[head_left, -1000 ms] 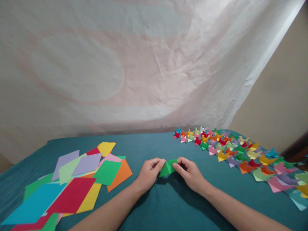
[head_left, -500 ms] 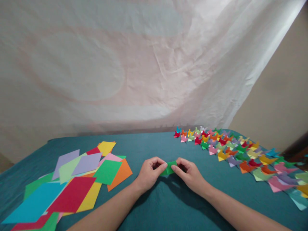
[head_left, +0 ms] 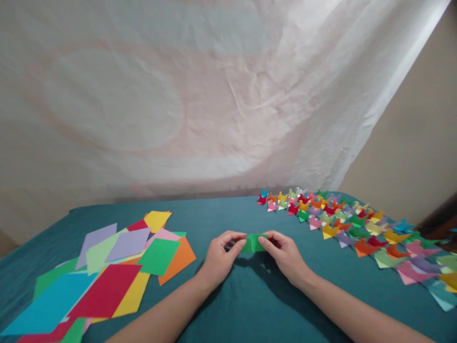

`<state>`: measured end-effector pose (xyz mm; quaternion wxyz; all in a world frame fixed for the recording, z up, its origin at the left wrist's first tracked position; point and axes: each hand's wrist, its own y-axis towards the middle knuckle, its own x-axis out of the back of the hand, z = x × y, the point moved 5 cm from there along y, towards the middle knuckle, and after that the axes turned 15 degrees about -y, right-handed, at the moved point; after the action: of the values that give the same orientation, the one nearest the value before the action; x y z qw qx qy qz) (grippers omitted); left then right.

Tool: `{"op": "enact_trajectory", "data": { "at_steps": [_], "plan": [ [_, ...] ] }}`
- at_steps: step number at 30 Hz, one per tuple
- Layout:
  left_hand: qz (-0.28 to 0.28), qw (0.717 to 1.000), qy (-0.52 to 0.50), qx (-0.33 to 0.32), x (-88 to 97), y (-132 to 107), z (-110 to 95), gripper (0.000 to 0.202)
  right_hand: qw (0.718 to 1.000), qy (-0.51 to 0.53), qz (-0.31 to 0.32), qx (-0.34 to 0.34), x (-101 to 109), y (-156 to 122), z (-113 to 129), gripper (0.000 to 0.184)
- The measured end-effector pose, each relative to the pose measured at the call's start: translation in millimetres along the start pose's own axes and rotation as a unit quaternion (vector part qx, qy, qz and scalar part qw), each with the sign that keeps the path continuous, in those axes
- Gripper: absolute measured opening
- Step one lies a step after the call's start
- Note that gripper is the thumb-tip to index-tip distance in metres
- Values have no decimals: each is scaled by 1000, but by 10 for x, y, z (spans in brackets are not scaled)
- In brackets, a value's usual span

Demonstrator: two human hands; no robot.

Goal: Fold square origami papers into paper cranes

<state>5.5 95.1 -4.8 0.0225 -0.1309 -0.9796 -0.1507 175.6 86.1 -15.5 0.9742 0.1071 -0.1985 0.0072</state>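
Observation:
A small folded green paper [head_left: 252,242] is held just above the teal tablecloth [head_left: 228,219] at the centre. My left hand [head_left: 222,256] pinches its left end between thumb and fingers. My right hand [head_left: 283,252] pinches its right end the same way. Both hands are closed on the paper, and their fingers hide its ends.
A loose pile of coloured paper squares [head_left: 107,271] lies at the left. Rows of several small folded paper figures [head_left: 342,221] in many colours run along the right side toward the near right edge. A creased white sheet [head_left: 200,95] hangs behind the table.
The green paper has gone from a raised tent shape to a narrower, flatter strip. Both hands have shifted slightly away from me with it.

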Motion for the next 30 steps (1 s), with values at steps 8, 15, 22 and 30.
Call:
{"op": "enact_trajectory", "data": {
  "at_steps": [8, 15, 22, 30],
  "plan": [
    [26, 994, 58, -84, -55, -33, -124, 25, 999, 9, -6, -34, 6, 5, -39, 45],
    [33, 991, 80, -102, -73, -53, -151, 30, 999, 11, -5, -34, 3, 4, -53, 46],
    [43, 990, 84, -108, -77, -52, -161, 29, 999, 15, -4, -29, 2, -2, -49, 41],
    [64, 987, 95, -115, -90, -58, -163, 32, 999, 21, 33, -18, -41, 5, -90, 31]
  ]
}}
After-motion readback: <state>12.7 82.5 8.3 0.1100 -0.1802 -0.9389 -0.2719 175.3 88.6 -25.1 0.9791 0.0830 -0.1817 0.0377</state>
